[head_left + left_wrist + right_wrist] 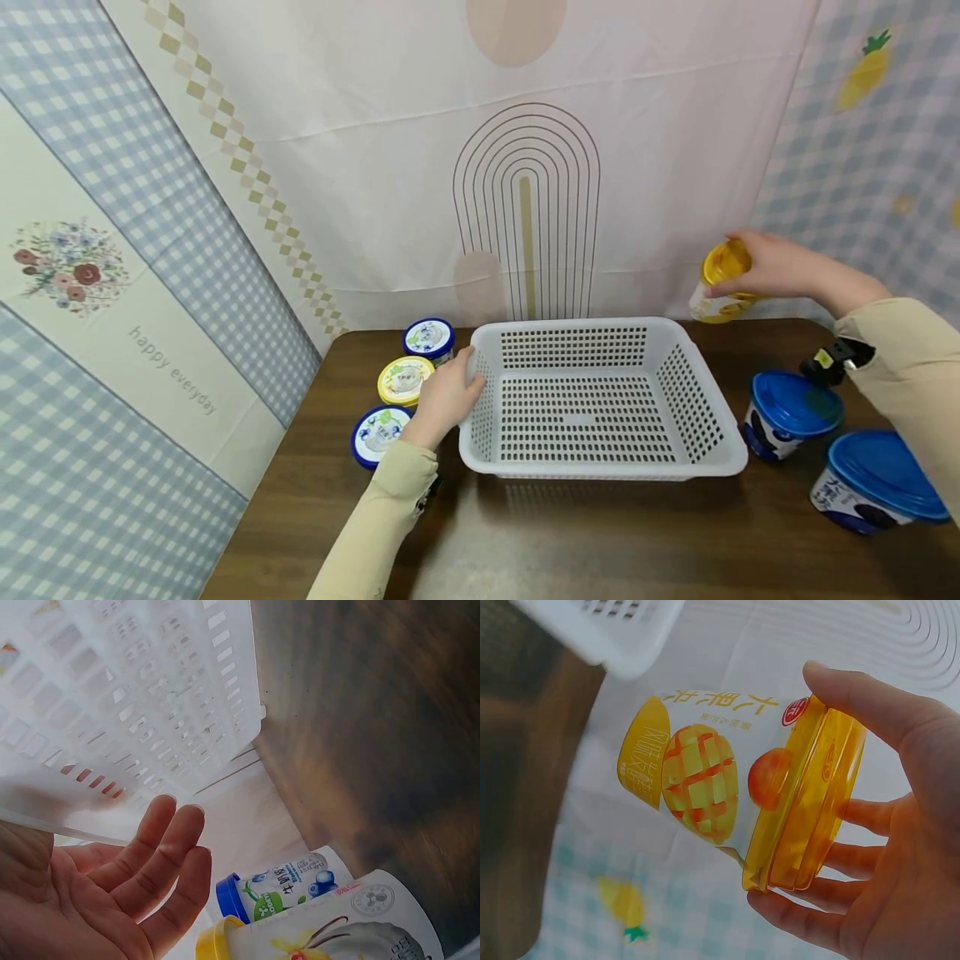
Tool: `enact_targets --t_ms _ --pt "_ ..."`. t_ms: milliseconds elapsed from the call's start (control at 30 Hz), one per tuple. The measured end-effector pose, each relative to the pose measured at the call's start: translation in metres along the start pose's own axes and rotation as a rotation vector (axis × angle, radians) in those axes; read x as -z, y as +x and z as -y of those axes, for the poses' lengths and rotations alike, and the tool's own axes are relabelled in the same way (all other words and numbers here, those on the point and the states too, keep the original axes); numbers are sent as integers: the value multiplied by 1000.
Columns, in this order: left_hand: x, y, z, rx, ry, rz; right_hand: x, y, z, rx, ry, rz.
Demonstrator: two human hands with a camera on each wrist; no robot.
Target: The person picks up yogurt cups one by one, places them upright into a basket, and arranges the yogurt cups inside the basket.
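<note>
Basket [592,470] on table [585,542], tubs [798,403] either side, left ones [405,381] perhaps touching

View 1, head-worn, looked forward and down from farthest off, covering the table [540,542], the white basket [600,468], the left hand [447,394] and the right hand [783,268]. View 2, left wrist, looked steeply tilted past that near palm at the basket's side and 2 tubs, 1 yellow-lidded [337,926] and 1 blue-lidded [289,885], all shared with view 1. View 3, right wrist, faced the printed cloth [577,877] close behind the mango tub [705,780], also aslant, sharing tub, hand and basket corner with view 1.
</note>
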State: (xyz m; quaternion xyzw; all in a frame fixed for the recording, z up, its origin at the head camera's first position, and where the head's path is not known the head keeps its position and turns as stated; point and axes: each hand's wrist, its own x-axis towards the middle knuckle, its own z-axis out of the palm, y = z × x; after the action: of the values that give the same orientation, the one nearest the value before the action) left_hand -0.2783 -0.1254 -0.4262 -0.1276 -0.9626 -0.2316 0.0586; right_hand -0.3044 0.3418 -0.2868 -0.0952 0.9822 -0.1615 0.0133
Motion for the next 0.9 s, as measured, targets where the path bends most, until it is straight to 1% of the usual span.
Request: enact_targets --t_ms 100,233,400,533,700,900 --pt "0 1 -1 5 -9 -1 1 7 20 32 -22 -11" --pt "0 2 -2 19 -7 -7 -1 15 50 69 -41 -6" --pt "-2 3 -1 27 -6 1 -4 21 86 112 -51 15" --pt "0 4 0 26 -4 6 -10 24 110 159 -66 36" --pt "2 2 0 33 -11 15 -24 26 132 202 -66 54" --pt "1 -4 2 27 -1 32 -44 27 151 218 -4 90"
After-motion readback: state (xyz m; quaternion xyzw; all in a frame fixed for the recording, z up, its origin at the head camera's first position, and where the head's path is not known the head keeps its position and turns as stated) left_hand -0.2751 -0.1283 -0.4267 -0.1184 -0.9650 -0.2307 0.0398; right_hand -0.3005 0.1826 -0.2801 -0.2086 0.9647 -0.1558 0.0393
